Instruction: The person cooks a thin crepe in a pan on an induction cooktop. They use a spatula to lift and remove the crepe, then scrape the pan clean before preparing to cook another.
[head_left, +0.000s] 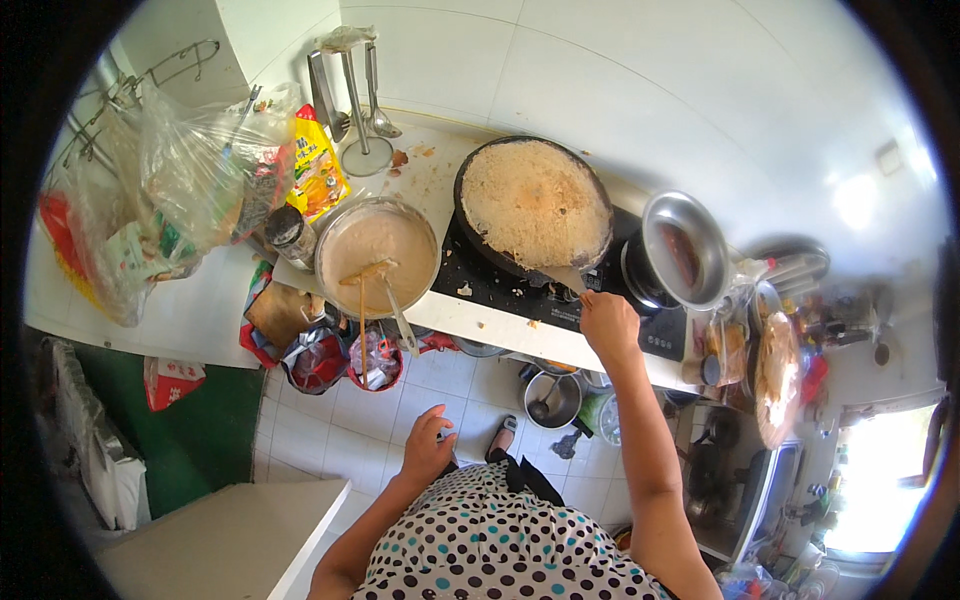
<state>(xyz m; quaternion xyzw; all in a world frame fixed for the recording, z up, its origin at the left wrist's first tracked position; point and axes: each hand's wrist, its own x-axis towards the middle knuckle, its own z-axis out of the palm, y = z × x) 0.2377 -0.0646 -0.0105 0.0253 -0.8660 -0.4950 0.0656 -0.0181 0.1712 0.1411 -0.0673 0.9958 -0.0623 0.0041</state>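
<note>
My right hand (611, 326) grips a thin, flat scraper (568, 278) by its near end. The blade meets the near edge of a thin pale crepe (536, 196), which covers a round black pan (460, 214). Lightly browned patches show at the crepe's middle. Away from the counter, my left hand (429, 444) hangs near my waist, empty, with loosely curled fingers. To the left of the pan stands a metal basin (324, 289) of beige batter (375, 236). A wooden T-shaped spreader (362, 330) and a metal-handled utensil (397, 311) lean on its rim.
A black cooktop (502, 304) carries the pan. On its right, a tilted steel bowl (721, 262) rests on a dark pot. A lidded jar (292, 238) and a yellow seasoning bag (319, 176) stand left of the basin. A steel pot (574, 405) sits on the floor.
</note>
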